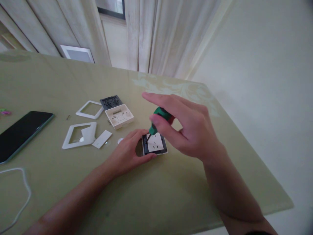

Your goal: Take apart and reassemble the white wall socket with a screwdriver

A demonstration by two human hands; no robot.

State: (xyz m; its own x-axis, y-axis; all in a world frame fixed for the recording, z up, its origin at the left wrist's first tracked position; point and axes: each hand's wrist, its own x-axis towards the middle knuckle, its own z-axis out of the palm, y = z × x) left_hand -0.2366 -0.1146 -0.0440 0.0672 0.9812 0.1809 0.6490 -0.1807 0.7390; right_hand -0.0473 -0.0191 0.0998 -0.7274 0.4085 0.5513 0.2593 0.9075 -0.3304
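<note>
A wall socket (155, 143) with a white slotted face and dark border lies on the table. My left hand (128, 148) grips it by its left side, thumb along the near edge and fingers at the far edge. Above it, my right hand (186, 124) holds a green-handled screwdriver (154, 129) between thumb and fingers, the index finger stretched out over the handle. The screwdriver is tilted, its dark shaft reaching down to the left part of the socket's border. Whether a screw sits under the tip is too small to tell.
Left of my hands lie two white frames (65, 139), a white cover plate (102, 139), a white back box (119, 116) and a dark socket plate (111, 102). A phone (24, 132) and a white cable (28, 187) are farther left. A wall (264, 98) borders the table's right side.
</note>
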